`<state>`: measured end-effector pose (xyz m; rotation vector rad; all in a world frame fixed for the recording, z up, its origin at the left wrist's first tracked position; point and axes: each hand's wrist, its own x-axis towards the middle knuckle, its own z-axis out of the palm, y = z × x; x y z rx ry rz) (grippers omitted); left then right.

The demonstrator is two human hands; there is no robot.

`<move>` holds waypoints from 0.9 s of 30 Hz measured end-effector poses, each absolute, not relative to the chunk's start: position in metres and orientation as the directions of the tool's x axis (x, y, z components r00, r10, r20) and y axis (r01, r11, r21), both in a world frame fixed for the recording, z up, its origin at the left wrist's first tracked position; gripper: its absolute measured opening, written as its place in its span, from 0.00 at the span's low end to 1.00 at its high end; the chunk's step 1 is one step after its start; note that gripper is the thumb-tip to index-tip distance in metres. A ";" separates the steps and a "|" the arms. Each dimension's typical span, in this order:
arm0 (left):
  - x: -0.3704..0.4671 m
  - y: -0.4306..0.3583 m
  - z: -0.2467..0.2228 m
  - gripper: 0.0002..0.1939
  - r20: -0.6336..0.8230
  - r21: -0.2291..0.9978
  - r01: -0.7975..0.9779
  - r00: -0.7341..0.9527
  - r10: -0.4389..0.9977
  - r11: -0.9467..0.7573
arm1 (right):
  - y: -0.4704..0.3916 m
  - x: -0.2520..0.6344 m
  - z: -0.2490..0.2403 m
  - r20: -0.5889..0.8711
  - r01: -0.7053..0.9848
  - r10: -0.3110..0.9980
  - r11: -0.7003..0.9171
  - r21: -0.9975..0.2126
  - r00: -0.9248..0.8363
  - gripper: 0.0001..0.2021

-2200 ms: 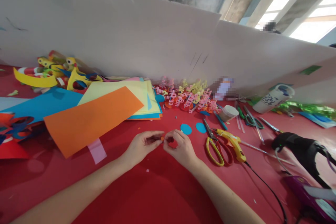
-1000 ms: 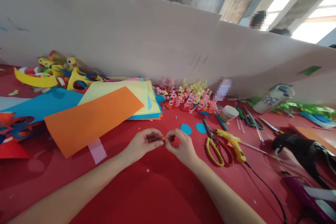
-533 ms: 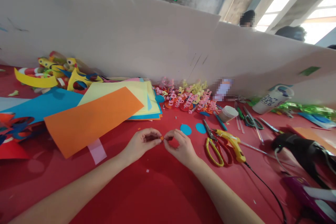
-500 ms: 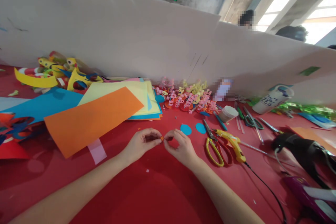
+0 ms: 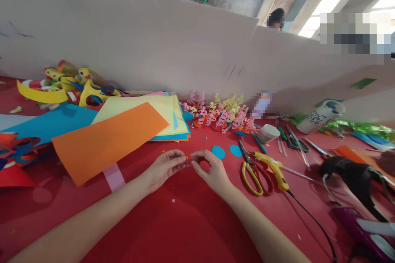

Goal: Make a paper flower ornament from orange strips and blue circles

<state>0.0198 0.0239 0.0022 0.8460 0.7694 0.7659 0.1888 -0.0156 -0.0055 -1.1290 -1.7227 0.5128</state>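
Note:
Over the red table, in the middle of the head view, my left hand (image 5: 168, 167) pinches a tiny orange paper piece (image 5: 187, 158) between thumb and fingertips. My right hand (image 5: 212, 170) is just to the right, its thumb and forefinger curled into a ring with the tips close together near the piece. Whether anything is between these right fingertips is too small to tell. Two blue paper discs (image 5: 218, 152) lie flat beyond my right hand. To its right rest yellow-and-red-handled scissors (image 5: 253, 174) and a yellow glue gun (image 5: 274, 166).
An orange sheet (image 5: 111, 141) overlaps pale yellow and blue sheets at left. Pink and yellow paper spirals (image 5: 222, 117) stand along the white partition (image 5: 138, 49). A white cup (image 5: 268, 133), a white bottle (image 5: 321, 117) and a purple tool (image 5: 361, 230) are at right.
The orange piece has shifted slightly left with my left fingertips. My right fingertips have come a little apart from it. At far right, the orange sheet behind the black object has moved.

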 end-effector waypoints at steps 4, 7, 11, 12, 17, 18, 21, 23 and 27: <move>0.018 0.026 0.002 0.08 -0.336 0.774 -0.315 0.531 0.778 0.549 | -0.016 0.188 -0.005 0.519 0.444 0.845 0.516 -0.733 -0.125 0.06; 0.018 0.025 0.001 0.06 -0.323 0.790 -0.299 0.539 0.778 0.535 | -0.016 0.187 -0.004 0.516 0.448 0.848 0.509 -0.735 -0.117 0.05; 0.018 0.022 -0.001 0.05 -0.306 0.835 -0.224 0.569 0.763 0.502 | -0.017 0.185 -0.004 0.496 0.440 0.859 0.496 -0.749 -0.124 0.04; 0.018 0.021 -0.001 0.05 -0.304 0.847 -0.206 0.570 0.764 0.491 | -0.017 0.185 -0.005 0.490 0.437 0.862 0.493 -0.753 -0.129 0.04; 0.017 0.023 -0.002 0.10 -0.210 0.942 -0.118 0.525 0.825 0.315 | -0.011 0.190 -0.013 0.466 0.457 0.881 0.447 -0.769 -0.078 0.03; 0.015 0.026 -0.002 0.12 -0.174 0.969 -0.062 0.512 0.841 0.238 | -0.008 0.193 -0.015 0.461 0.474 0.886 0.426 -0.771 -0.048 0.03; 0.005 0.039 0.000 0.16 0.000 0.969 0.221 0.446 0.895 -0.110 | 0.002 0.205 -0.020 0.435 0.550 0.900 0.344 -0.761 0.039 0.04; -0.005 0.050 0.003 0.12 0.189 0.820 0.443 0.388 0.902 -0.362 | 0.010 0.213 -0.022 0.418 0.611 0.906 0.297 -0.734 0.061 0.05; -0.026 0.068 0.011 0.12 0.437 0.407 0.752 0.339 0.833 -0.519 | 0.026 0.222 -0.021 0.410 0.722 0.910 0.250 -0.645 0.051 0.06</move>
